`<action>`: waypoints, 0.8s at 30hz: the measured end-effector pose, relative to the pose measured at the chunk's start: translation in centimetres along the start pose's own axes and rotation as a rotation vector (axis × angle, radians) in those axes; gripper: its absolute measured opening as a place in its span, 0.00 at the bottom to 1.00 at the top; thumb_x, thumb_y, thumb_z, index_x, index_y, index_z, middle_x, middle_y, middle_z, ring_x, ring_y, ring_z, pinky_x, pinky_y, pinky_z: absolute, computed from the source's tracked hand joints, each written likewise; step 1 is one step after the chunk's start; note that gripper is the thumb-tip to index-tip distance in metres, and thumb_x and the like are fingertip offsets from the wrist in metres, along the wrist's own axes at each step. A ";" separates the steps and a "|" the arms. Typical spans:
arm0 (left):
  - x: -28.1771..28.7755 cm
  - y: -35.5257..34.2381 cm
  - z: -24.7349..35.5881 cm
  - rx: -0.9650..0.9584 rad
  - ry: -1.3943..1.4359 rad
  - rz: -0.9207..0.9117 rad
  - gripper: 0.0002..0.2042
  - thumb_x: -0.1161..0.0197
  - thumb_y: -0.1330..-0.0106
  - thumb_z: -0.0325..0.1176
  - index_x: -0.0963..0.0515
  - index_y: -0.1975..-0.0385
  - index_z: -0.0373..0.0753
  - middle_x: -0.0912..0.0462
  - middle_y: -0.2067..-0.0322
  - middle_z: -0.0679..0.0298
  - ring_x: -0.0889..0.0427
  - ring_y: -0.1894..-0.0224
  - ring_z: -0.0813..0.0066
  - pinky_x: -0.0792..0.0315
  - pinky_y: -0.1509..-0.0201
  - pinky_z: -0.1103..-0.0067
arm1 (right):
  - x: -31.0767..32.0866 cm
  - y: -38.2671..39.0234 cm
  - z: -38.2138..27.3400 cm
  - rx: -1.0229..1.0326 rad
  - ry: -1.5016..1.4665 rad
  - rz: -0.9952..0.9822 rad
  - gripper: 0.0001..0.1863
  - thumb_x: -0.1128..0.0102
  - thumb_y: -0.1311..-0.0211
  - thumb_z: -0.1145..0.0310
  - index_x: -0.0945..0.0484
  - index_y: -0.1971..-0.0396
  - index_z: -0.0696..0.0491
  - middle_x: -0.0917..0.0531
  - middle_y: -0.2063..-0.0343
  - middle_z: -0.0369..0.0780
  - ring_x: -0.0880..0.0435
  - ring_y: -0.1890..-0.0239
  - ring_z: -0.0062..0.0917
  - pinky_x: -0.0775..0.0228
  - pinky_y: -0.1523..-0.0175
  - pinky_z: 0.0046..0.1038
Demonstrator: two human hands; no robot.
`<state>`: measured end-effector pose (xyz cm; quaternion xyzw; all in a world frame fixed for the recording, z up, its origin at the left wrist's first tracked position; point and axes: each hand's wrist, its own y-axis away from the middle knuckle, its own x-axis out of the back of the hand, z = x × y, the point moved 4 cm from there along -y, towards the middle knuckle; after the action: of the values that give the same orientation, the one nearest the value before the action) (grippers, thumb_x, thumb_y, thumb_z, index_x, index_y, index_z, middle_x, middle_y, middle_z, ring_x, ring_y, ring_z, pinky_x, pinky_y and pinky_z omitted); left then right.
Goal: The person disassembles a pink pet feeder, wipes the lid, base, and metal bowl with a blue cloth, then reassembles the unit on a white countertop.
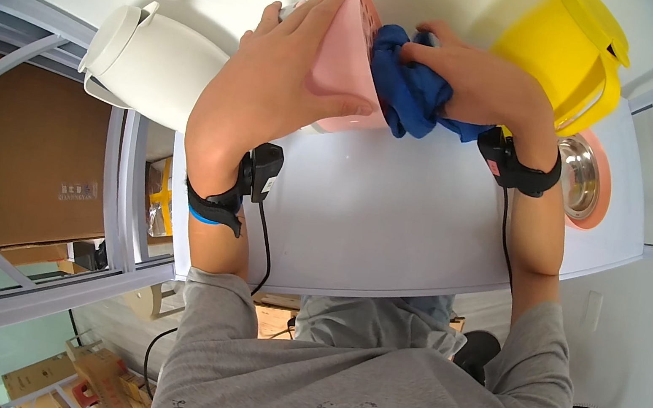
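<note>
A pink plastic housing (348, 58) with a row of holes along its upper right edge is tilted at the back of the white table. My left hand (274, 76) grips it from the left, fingers over the far side and thumb along the near lower edge. Against its right side a crumpled blue cloth (409, 89) is pressed by my right hand (490, 85), whose fingers are closed on the cloth and partly hidden by it. Exactly what kind of item the pink housing is, I cannot tell.
A white lidded jug (161, 62) stands left of my left hand, a yellow lidded jug (560, 49) beyond my right. A steel bowl with a salmon rim (600, 192) sits at the right. Cables hang from both wrist devices. A large cardboard box (18, 155) is beside the table.
</note>
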<state>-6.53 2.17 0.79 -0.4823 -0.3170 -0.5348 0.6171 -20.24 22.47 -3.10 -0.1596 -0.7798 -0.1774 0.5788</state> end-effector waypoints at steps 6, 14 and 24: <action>-1.2 -0.2 -1.0 -0.207 -0.068 0.117 0.53 0.09 0.45 0.45 0.29 0.18 0.39 0.20 0.27 0.50 0.24 0.31 0.42 0.24 0.27 0.57 | -1.0 -0.9 1.0 0.205 -0.075 0.055 0.37 0.18 0.47 0.72 0.22 0.35 0.49 0.13 0.45 0.48 0.12 0.48 0.55 0.15 0.45 0.45; -1.6 0.6 -0.8 -0.065 -0.199 0.068 0.60 0.07 0.51 0.52 0.32 0.16 0.45 0.29 0.19 0.56 0.32 0.20 0.41 0.36 0.17 0.48 | 2.0 0.8 -0.9 0.158 -0.167 0.170 0.36 0.19 0.46 0.68 0.19 0.34 0.45 0.09 0.51 0.48 0.10 0.47 0.50 0.15 0.43 0.44; -1.2 0.3 -1.6 -0.054 -0.117 -0.027 0.67 0.06 0.63 0.45 0.36 0.14 0.50 0.31 0.18 0.60 0.39 0.15 0.44 0.40 0.15 0.46 | 0.8 -1.6 0.0 0.091 -0.055 0.532 0.39 0.26 0.49 0.80 0.22 0.34 0.42 0.10 0.45 0.41 0.11 0.43 0.50 0.16 0.44 0.44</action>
<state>-6.73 1.08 -0.86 -0.5250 -0.3444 -0.5223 0.5770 -21.21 21.09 -2.44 -0.3376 -0.7331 0.0205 0.5901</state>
